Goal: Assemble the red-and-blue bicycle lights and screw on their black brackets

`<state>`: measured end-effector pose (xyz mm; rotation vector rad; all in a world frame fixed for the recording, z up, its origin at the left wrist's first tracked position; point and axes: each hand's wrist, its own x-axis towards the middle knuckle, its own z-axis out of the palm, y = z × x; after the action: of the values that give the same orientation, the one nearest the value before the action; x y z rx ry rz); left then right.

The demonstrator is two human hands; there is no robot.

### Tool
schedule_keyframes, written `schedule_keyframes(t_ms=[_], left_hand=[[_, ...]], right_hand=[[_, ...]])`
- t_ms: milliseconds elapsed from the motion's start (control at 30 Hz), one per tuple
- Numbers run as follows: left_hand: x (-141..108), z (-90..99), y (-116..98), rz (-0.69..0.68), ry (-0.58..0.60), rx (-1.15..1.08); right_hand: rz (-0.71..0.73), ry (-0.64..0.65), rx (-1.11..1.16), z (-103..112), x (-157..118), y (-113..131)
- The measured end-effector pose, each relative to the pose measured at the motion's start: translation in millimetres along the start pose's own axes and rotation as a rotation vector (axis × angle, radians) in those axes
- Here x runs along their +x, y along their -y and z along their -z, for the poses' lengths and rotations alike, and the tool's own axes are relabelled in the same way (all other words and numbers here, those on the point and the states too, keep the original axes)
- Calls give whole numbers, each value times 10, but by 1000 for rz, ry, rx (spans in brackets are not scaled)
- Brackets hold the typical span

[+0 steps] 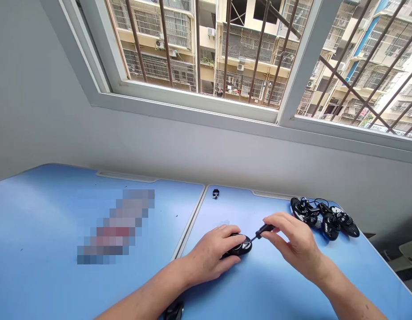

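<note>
The black device [245,246] lies on the blue tabletop [259,275] under the left hand [217,249], whose fingers curve over its top and along its sides, holding it with one end exposed. Beyond those fingertips, the right hand [291,242] pinches the black handle of a screwdriver [264,230] between thumb and fingers, its tip at the exposed end. Several black devices with cables [330,226] lie beyond the right hand.
</note>
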<state>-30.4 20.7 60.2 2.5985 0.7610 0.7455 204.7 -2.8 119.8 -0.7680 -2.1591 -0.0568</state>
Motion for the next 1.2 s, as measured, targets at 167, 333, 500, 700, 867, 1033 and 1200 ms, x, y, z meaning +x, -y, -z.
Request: schedule_keyframes(t_ms=[167,333,500,700,867,1033,1200], left_hand=[[4,3,14,-15,-7,-26],[15,8,26,-30,-10,-67],[26,15,10,-38,-14,-69],[27,25,-15,-38,-27,-67],[29,14,-10,-29,-25,-73],[26,-3,-1,-24,-27,-67],[31,-2,-8,-34,-32,-36]], right_hand=[[-84,130,66,140,-10,-13],[-184,148,203,159,11,-18],[-229,98,158,88,27,-28],[-120,-45,31,-78,-4,-39],[-8,-47,9,-65,-20,-70],[-99,119,83,121,-26,-69],[-285,181,236,174,10,-64]])
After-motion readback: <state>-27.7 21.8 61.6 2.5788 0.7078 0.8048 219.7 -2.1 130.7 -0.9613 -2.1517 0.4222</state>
